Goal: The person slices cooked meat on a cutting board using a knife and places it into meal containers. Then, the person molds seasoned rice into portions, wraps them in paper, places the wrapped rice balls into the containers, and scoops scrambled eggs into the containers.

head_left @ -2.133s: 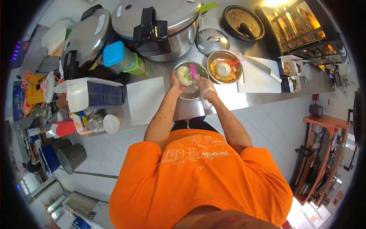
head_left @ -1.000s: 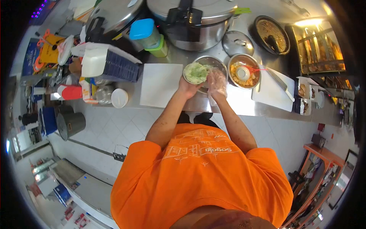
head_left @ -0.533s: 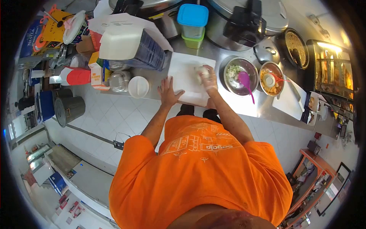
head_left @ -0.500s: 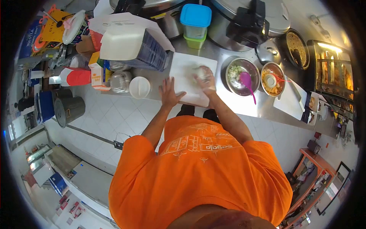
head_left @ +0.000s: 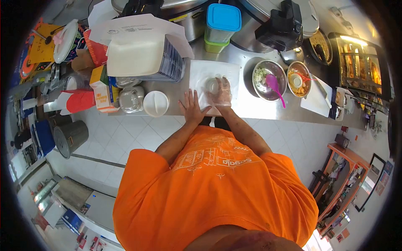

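Note:
My left hand [head_left: 193, 106] lies spread over the near left edge of a white sheet [head_left: 199, 71] on the steel counter. Over the same sheet, my right hand [head_left: 221, 93], in a clear plastic glove, has its fingers apart beside a small round whitish thing [head_left: 212, 85], possibly an upturned bowl; whether the fingers grip it I cannot tell. To the right stands a steel bowl [head_left: 264, 93] with chopped white and green food and a pink spoon [head_left: 275, 88]. Beyond it is a smaller bowl of orange food [head_left: 305, 88] with a round cup and a red utensil in it.
A stack of dark-edged containers [head_left: 172, 62] stands left of the sheet, with a white round tub [head_left: 156, 103] nearer me. Behind are a blue-lidded container [head_left: 224, 19] and large cookers. A knife [head_left: 321, 90] rests on a white board [head_left: 310, 102] at right.
My left hand has left the small bowl of pale green food and spread on the sheet. My gloved right hand has moved from the steel bowl to the sheet. The view has shifted left.

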{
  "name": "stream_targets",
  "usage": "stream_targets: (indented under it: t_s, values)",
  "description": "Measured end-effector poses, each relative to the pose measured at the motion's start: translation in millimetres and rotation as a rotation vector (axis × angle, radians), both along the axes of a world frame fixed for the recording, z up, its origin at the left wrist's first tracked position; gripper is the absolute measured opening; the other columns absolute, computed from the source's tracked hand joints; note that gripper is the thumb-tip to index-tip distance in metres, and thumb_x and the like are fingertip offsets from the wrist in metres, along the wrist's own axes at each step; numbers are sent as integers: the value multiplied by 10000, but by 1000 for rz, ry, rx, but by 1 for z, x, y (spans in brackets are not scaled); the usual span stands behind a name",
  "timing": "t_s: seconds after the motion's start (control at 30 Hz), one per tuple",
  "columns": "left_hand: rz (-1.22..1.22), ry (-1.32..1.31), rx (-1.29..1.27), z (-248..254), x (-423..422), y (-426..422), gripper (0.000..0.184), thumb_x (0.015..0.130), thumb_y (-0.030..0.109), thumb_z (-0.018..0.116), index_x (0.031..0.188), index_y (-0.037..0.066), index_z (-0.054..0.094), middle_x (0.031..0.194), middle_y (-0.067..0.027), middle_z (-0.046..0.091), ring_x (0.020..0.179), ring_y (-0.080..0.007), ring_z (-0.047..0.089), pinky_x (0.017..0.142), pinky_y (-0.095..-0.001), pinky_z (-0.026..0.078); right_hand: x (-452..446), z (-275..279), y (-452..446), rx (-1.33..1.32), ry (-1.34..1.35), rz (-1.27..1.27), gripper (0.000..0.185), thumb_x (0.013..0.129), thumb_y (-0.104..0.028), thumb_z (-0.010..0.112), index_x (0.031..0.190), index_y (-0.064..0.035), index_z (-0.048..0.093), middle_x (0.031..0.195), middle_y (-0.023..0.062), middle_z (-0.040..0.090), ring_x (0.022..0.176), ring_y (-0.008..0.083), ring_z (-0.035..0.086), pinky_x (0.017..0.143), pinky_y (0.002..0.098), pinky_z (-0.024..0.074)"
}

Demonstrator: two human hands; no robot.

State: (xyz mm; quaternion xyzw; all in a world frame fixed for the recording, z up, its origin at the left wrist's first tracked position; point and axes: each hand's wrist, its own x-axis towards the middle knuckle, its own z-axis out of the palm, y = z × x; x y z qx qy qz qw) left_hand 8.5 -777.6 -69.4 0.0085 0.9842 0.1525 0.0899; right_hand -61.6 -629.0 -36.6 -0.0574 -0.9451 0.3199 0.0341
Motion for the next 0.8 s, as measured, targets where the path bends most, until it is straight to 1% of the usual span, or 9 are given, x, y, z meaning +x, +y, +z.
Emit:
stream_targets:
  t_s: [0.2,0.3,0.4,0.5,0.53,0.57,0.63,0.73,0.8]
  values:
    - [-42,-1,16,7,-5,-8,1144,744,788,546,1550,71,165,1621,-152,109,1500,-345,37,1080,-719,-18,-8,29,-4,64,-244,8,851,665,-312,827,1377,-69,431,1303,183,524,1205,339,478,1025,441,399]
    - [-45,42,32,4,-7,-11,1147,736,789,556,1551,80,171,1620,-154,118,1499,-350,48,1071,-731,-13,-7,23,1,115,-61,105,851,656,-293,827,1369,-49,433,1274,170,543,1191,338,486,1016,447,391]
    - [-64,78,30,4,-7,-11,1129,735,777,571,1542,77,206,1613,-152,145,1497,-353,62,1067,-733,-21,-7,25,4,79,95,62,839,634,-311,816,1358,-100,447,1266,160,526,1163,361,476,952,460,444]
    - [-61,93,-10,1,-4,-11,1093,733,759,593,1530,90,262,1601,-148,197,1496,-344,80,1065,-731,-18,-15,66,40,198,343,-32,776,613,-310,825,1281,-78,505,1157,153,580,1055,343,558,859,440,476]
    - [-59,107,-36,-1,-2,-10,1075,734,761,590,1534,118,267,1601,-149,193,1495,-341,83,1064,-733,6,-23,85,58,285,460,-188,680,611,-286,823,1201,-79,558,1035,139,621,912,343,612,785,435,488]
    - [-60,120,-62,-2,-1,-11,1058,736,762,588,1537,147,272,1601,-149,188,1494,-338,86,1062,-735,29,-29,90,85,371,550,-308,614,627,-311,814,1147,-77,584,983,137,642,877,347,638,772,451,498]
    - [-155,175,93,15,-3,-20,854,739,678,649,1423,201,467,1565,-98,284,1471,-320,166,1075,-709,49,-23,86,133,436,28,-524,796,692,-505,760,1337,-106,517,1310,186,566,1212,330,538,1008,458,407]
    - [-307,225,230,12,-13,-47,508,766,534,706,1184,247,682,1495,-19,411,1436,-271,255,1074,-680,99,-19,87,173,559,-73,-446,866,726,-572,727,1413,-125,447,1406,185,486,1296,356,455,1098,477,307]
    - [-376,270,279,6,-22,-54,312,782,441,727,1017,237,754,1411,24,500,1398,-235,321,1069,-657,135,-13,87,178,582,130,-401,800,731,-523,748,1368,-119,484,1351,170,526,1252,341,488,1065,470,346]
